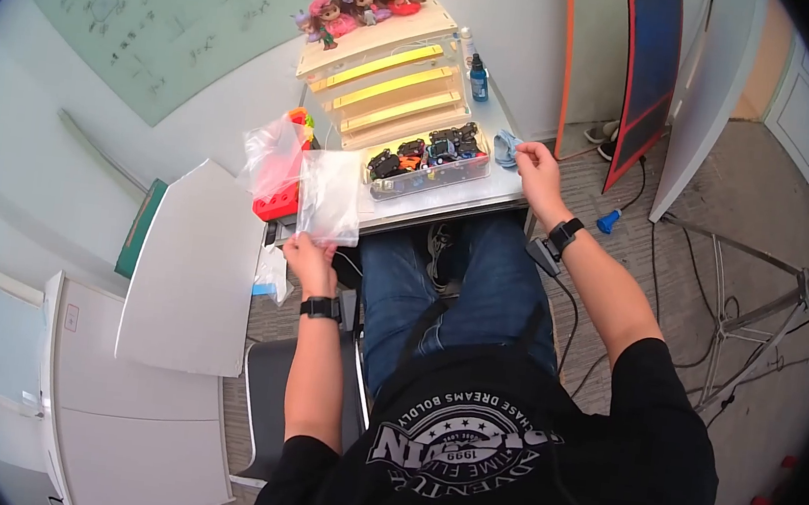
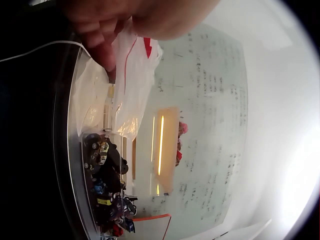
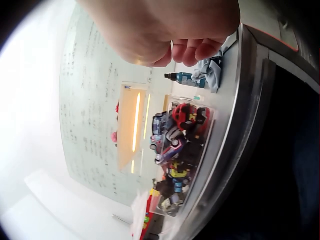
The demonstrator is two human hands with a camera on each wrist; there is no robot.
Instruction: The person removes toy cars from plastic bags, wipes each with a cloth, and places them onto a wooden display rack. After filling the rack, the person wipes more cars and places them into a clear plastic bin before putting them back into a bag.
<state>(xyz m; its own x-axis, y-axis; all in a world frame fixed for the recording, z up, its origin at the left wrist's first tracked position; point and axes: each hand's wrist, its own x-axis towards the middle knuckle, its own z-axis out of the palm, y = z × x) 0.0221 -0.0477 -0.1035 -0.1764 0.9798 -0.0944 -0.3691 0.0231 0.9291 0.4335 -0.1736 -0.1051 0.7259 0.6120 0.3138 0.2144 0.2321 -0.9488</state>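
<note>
At the table's left front edge, my left hand [image 1: 310, 260] pinches the lower edge of a clear plastic bag [image 1: 330, 195]. The bag stands up from the fingers, and a red seal line runs along it in the left wrist view. My right hand [image 1: 542, 180] is at the table's right side, its curled fingers pinching a crumpled blue-grey cloth [image 1: 506, 151]. In the right wrist view the cloth [image 3: 214, 75] hangs just past the fingertips. Between the hands sits a clear plastic box [image 1: 432, 179] full of toy cars [image 1: 420, 156].
Behind the box stands a wooden shelf [image 1: 385, 58] with yellow strips and several dolls [image 1: 361, 6] on top. A blue spray bottle [image 1: 480, 81] is at the right. Left of the bag are a red bin [image 1: 277, 202] and another clear bag [image 1: 270, 155].
</note>
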